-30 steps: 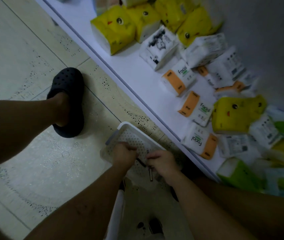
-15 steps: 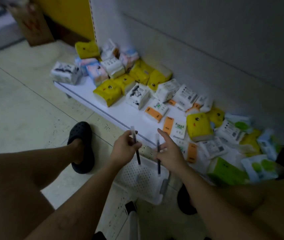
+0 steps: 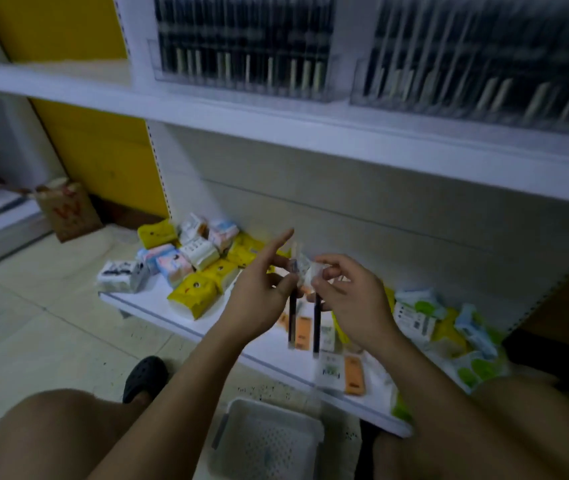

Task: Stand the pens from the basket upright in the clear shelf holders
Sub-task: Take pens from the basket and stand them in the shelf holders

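Observation:
My left hand [image 3: 258,292] pinches a dark pen [image 3: 292,317] near its clear top end, index finger stretched out. Close beside it my right hand [image 3: 348,299] pinches a second dark pen [image 3: 317,323]. Both pens hang roughly upright between the hands, in front of the lowest shelf. The white perforated basket [image 3: 269,441] lies on the floor between my knees. Clear shelf holders [image 3: 241,81] with several upright pens stand on the upper shelf, with another clear holder [image 3: 477,95] to the right; both are blurred.
The white upper shelf edge [image 3: 276,123] runs across above my hands. Several tissue packs [image 3: 193,292] cover the low bottom shelf [image 3: 158,313]. A black clog [image 3: 144,375] is on the tiled floor. A yellow panel [image 3: 103,157] and brown bag [image 3: 68,213] stand left.
Both hands lifted a pen each out of the basket and rose higher and closer together. My view swung up from the floor to the shelf with the holders.

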### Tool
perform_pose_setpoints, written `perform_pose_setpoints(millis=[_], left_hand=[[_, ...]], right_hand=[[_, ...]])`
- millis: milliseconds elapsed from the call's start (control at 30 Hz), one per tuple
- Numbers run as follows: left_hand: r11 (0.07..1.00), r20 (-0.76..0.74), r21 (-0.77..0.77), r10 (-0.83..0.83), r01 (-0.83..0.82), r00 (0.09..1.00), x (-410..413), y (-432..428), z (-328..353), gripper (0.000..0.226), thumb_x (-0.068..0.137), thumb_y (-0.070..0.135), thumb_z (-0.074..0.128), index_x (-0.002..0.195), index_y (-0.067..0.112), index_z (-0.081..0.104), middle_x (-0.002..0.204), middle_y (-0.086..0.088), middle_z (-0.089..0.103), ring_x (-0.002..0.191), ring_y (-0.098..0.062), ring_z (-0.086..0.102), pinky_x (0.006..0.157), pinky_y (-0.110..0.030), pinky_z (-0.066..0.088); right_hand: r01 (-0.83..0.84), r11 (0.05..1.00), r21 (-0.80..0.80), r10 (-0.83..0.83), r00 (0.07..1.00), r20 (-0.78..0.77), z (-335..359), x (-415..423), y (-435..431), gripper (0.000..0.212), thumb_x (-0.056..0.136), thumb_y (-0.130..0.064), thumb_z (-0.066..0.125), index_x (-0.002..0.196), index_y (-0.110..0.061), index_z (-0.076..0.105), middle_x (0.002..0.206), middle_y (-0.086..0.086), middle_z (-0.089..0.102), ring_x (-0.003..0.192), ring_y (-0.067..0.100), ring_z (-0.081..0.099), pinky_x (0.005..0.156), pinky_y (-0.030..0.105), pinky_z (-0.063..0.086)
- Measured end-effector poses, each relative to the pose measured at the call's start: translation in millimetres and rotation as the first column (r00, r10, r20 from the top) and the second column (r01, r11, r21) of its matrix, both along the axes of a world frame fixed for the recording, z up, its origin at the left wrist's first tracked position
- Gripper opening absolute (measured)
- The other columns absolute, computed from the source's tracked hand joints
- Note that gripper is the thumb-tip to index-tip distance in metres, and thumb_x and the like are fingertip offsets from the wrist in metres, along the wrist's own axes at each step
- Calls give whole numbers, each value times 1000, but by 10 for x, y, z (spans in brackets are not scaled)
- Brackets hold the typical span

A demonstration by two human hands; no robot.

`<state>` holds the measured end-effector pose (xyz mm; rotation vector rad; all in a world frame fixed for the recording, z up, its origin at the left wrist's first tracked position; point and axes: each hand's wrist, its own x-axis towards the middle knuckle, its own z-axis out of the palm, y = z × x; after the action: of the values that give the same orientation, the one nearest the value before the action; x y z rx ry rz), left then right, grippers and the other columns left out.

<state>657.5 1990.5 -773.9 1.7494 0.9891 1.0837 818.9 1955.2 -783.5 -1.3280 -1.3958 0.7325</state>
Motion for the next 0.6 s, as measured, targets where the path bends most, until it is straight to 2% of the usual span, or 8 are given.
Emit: perform_pose_setpoints(millis=[67,133,200,267,333,467,600], left_hand=[[997,3,53,-55,54,998,118,-27,243,59,94,2,54,135,44,45,98,3,56,75,-12,71,65,-36,53],[989,2,92,-116,116,993,236,-44,480,55,94,3,54,129,46,49,99,-1,55,78,-13,72,62,-40,52],[974,3,158,-164,162,986,353,-55,730,52,94,5,55,126,45,49,100,-3,55,78,-12,72,57,-27,49],[954,-5,228,-197,193,980,465,-57,978,48,95,7,55,126,44,49,101,-3,55,78,-11,71,59,-17,48],[936,13,282,-224,211,975,593,-73,1234,42,97,12,55,124,43,49,100,0,57,79,-11,71,58,-18,49],[885,29,416,-242,209,970,899,-109,1704,36,94,14,59,121,38,52,93,13,60,74,-8,72,56,-16,49],[839,7,490,-276,237,961,1239,-137,2107,37,93,18,61,119,42,52,97,8,59,76,-5,71,59,-17,53]], right_hand=[[12,996,93,-16,999,40,285,107,-73,38,91,-15,65,101,-51,60,80,-22,60,73,7,70,66,32,57],[36,984,172,-48,997,66,566,223,-149,43,89,-15,66,99,-57,61,81,-21,61,76,7,68,69,29,56],[56,970,235,-74,995,68,826,358,-235,42,89,-16,67,98,-57,63,86,-19,63,80,11,69,74,36,58],[60,957,284,-86,993,80,1061,481,-327,36,89,-19,67,100,-53,64,89,-18,64,84,13,69,76,42,58],[66,935,347,-99,992,78,1290,604,-419,33,89,-18,67,103,-48,65,90,-15,64,83,12,70,74,42,59],[110,880,462,-158,985,67,1768,884,-564,31,89,-11,68,106,-37,65,94,-10,67,76,10,71,68,32,61],[144,823,550,-201,979,44,2190,1214,-679,31,88,-5,67,105,-30,64,93,-5,66,75,12,72,65,24,59]])
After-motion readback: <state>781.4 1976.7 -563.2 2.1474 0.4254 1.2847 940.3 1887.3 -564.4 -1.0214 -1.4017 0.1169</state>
